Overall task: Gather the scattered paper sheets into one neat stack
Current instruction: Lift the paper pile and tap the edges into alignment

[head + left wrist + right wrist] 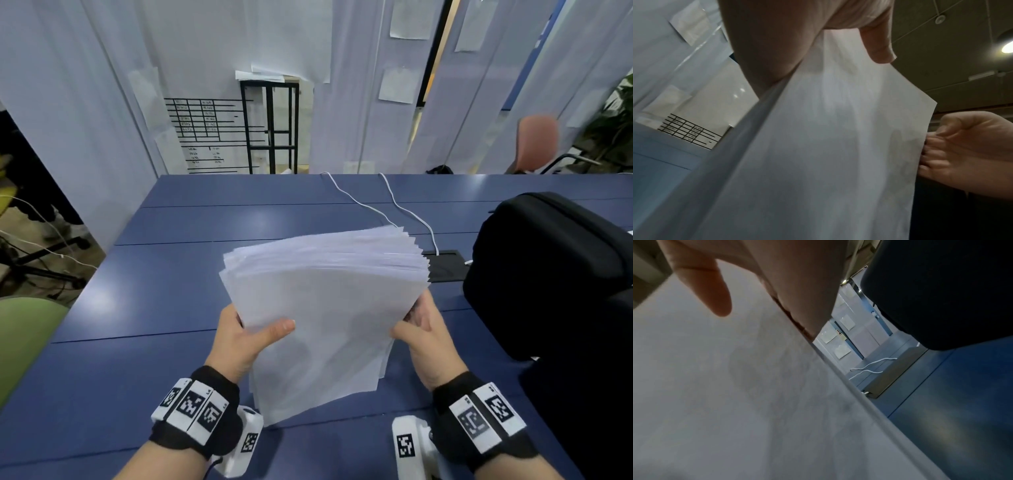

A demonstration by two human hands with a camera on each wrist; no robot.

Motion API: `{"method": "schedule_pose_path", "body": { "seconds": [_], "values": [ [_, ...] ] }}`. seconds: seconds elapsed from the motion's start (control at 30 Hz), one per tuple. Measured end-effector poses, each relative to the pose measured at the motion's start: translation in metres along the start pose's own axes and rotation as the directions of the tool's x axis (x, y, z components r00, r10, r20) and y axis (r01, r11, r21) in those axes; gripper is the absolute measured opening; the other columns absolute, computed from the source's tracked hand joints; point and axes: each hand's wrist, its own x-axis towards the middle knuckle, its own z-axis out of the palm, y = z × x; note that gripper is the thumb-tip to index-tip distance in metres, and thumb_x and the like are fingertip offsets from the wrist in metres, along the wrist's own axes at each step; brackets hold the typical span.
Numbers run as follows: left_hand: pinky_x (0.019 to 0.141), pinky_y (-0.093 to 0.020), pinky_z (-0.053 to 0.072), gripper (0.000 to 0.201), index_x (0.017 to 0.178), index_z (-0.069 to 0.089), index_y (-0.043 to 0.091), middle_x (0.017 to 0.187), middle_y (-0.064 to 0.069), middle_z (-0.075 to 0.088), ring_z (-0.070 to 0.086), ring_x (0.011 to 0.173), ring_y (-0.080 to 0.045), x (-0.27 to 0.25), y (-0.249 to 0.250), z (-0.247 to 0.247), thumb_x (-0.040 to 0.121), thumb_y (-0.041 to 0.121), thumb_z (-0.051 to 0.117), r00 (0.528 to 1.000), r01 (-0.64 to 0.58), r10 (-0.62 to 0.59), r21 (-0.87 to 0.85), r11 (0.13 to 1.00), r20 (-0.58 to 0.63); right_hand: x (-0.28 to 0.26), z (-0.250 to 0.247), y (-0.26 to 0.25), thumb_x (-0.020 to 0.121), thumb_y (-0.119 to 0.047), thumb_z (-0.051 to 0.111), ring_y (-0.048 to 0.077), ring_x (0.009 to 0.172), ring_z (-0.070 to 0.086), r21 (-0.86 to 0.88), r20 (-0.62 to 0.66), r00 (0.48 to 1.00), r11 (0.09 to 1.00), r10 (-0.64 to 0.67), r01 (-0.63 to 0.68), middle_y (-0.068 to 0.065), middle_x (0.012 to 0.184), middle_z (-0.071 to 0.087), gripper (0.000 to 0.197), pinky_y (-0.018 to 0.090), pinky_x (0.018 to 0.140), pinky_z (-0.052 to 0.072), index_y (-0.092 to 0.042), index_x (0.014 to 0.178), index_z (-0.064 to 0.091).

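A thick stack of white paper sheets [325, 308] stands tilted on its lower edge on the blue table [154, 291], its top edge fanned and uneven. My left hand [246, 337] grips the stack's left side, thumb across the front sheet and fingers hidden behind. My right hand [423, 330] holds the right side the same way. In the left wrist view the paper stack [828, 154] fills the middle, with my left hand's thumb [877, 43] on it and my right hand [966, 149] at its far edge. In the right wrist view my thumb [709, 293] lies on the paper stack [725, 394].
A large black bag [555, 274] stands on the table just right of my right hand. Two white cables [394, 205] run across the far table to a black cable hatch [445, 267] behind the stack. A green chair [24, 342] sits at the left edge.
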Motion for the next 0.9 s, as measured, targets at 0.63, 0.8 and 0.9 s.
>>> {"method": "schedule_pose_path", "body": {
  "seconds": [0.63, 0.8, 0.9],
  "values": [
    [0.076, -0.019, 0.053, 0.029, 0.093, 0.07, 0.023, 0.09, 0.014, 0.076, 0.07, 0.086, -0.003, 0.006, 0.011, 0.014, 0.081, -0.004, 0.071, 0.987, 0.028, -0.003, 0.153, 0.988, -0.159, 0.011, 0.014, -0.006, 0.086, 0.008, 0.062, 0.001, 0.086, 0.069, -0.233, -0.106, 0.989, 0.969, -0.104, 0.077, -0.016, 0.09, 0.074, 0.029, 0.012, 0.07, 0.051, -0.008, 0.109, 0.061],
    [0.076, -0.02, 0.055, 0.032, 0.099, 0.07, 0.015, 0.094, 0.007, 0.076, 0.071, 0.089, -0.007, 0.009, 0.025, 0.022, 0.071, 0.007, 0.084, 0.971, -0.067, 0.1, 0.152, 0.986, -0.219, 0.002, 0.016, -0.015, 0.085, 0.008, 0.063, 0.0, 0.094, 0.067, -0.211, -0.147, 0.968, 0.962, -0.205, 0.172, -0.009, 0.1, 0.072, 0.038, 0.013, 0.075, 0.05, -0.015, 0.114, 0.054],
    [0.085, -0.033, 0.055, 0.064, 0.109, 0.061, 0.013, 0.106, -0.003, 0.072, 0.069, 0.099, -0.019, 0.014, 0.024, 0.02, 0.056, 0.036, 0.088, 0.954, -0.105, 0.123, 0.078, 0.991, -0.272, 0.002, 0.004, -0.008, 0.076, 0.012, 0.071, 0.014, 0.105, 0.066, -0.209, -0.096, 0.983, 0.969, -0.154, 0.131, 0.008, 0.115, 0.067, 0.056, 0.024, 0.085, 0.055, -0.005, 0.124, 0.049]
  ]
}}
